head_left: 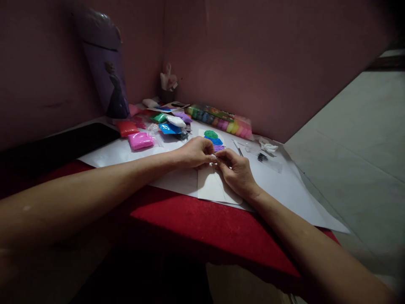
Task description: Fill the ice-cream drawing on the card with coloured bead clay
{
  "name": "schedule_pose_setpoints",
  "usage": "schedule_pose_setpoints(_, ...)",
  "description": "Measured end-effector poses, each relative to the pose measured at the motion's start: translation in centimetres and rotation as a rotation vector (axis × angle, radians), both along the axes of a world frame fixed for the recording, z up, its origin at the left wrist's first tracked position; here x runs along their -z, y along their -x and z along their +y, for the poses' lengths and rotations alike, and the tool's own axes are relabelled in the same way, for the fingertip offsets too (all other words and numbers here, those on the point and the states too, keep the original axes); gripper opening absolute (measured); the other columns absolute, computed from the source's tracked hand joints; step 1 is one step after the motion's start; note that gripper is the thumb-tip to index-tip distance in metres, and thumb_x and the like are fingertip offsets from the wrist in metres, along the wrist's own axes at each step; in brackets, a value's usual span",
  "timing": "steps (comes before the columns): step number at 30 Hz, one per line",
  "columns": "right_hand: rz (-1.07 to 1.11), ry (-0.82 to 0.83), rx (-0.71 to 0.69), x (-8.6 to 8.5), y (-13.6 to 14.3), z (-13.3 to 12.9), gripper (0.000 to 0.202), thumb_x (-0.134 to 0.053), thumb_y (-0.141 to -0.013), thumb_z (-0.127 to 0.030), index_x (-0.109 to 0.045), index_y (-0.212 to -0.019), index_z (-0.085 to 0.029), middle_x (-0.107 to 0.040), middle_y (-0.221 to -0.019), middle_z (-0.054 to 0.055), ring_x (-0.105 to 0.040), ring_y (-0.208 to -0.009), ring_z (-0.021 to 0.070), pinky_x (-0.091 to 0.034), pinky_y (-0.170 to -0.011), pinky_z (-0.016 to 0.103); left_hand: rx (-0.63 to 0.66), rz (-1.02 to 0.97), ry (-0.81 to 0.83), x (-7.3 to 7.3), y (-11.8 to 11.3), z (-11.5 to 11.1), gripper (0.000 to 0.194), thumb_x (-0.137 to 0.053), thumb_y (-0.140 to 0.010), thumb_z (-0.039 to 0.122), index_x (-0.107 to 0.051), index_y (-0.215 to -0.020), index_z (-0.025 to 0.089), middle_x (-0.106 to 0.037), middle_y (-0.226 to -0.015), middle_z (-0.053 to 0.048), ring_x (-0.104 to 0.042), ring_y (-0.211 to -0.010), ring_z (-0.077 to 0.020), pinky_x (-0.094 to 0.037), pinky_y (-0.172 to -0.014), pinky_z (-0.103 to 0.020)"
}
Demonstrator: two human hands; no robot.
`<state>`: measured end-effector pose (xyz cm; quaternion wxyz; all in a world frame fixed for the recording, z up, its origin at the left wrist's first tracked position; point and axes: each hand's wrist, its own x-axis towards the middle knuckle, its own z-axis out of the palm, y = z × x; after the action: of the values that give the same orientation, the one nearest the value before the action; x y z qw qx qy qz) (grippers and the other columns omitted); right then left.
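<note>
My left hand [196,152] and my right hand [236,172] meet fingertip to fingertip, both closed in a pinch. Between them shows a small bit of white clay [213,158], mostly covered by the fingers. Below the hands lies a white card [211,185]. On its upper part sit a green textured clay patch [210,134], a blue clay patch [215,141] and a purple clay patch [219,147], partly hidden by my fingers. Just beyond my right hand rests a thin tool [237,147] with a dark end.
Several clay packets, among them a pink packet [141,141] and a blue packet [171,128], lie at the left. A long pack of coloured clay [221,120] is near the wall. A black flat object [79,141], a tall purple container [110,76] and crumpled white tissue [268,145] stand around.
</note>
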<state>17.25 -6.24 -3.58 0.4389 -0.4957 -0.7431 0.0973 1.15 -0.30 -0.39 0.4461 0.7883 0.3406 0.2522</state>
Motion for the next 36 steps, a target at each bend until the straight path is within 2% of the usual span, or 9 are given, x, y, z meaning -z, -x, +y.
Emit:
schedule_pose_setpoints(6, -0.026, -0.006, -0.004, 0.07, -0.06, 0.01, 0.009, -0.057, -0.083, -0.013, -0.063, -0.087, -0.017, -0.064, -0.072, 0.001, -0.056, -0.064, 0.0129, -0.044, -0.063, 0.028, -0.007, 0.06, -0.145, 0.27, 0.07, 0.25, 0.008, -0.064, -0.079, 0.013, -0.058, -0.074, 0.014, -0.054, -0.053, 0.003, -0.05, -0.045, -0.0069, -0.035, -0.044, -0.019)
schedule_pose_setpoints(16, -0.065, -0.017, -0.011, -0.02, -0.12, 0.04, 0.008, -0.057, -0.083, -0.014, -0.062, -0.086, -0.018, -0.064, -0.074, 0.001, -0.053, -0.064, 0.0134, -0.043, -0.063, 0.028, -0.012, 0.121, -0.189, -0.02, 0.17, 0.16, 0.004, -0.064, -0.077, 0.015, -0.06, -0.077, 0.013, -0.056, -0.055, 0.002, -0.051, -0.051, -0.0092, -0.035, -0.051, -0.022)
schedule_pose_setpoints(24, -0.093, -0.01, 0.002, -0.15, -0.1, -0.04, 0.01, -0.057, -0.082, -0.012, -0.062, -0.087, -0.019, -0.065, -0.075, 0.001, -0.054, -0.065, 0.0141, -0.042, -0.063, 0.028, -0.034, 0.193, -0.294, -0.33, 0.02, -0.07, 0.003, -0.063, -0.075, 0.011, -0.063, -0.078, 0.012, -0.055, -0.06, 0.003, -0.046, -0.056, -0.0085, -0.031, -0.057, -0.023)
schedule_pose_setpoints(36, -0.099, -0.023, -0.009, -0.1, -0.19, 0.05, 0.008, -0.058, -0.083, -0.014, -0.061, -0.087, -0.02, -0.065, -0.076, 0.001, -0.057, -0.069, 0.0158, -0.044, -0.063, 0.029, -0.031, 0.2, -0.357, -0.37, 0.04, -0.06, 0.001, -0.065, -0.076, 0.012, -0.064, -0.076, 0.013, -0.055, -0.063, 0.002, -0.045, -0.061, -0.0094, -0.029, -0.06, -0.023)
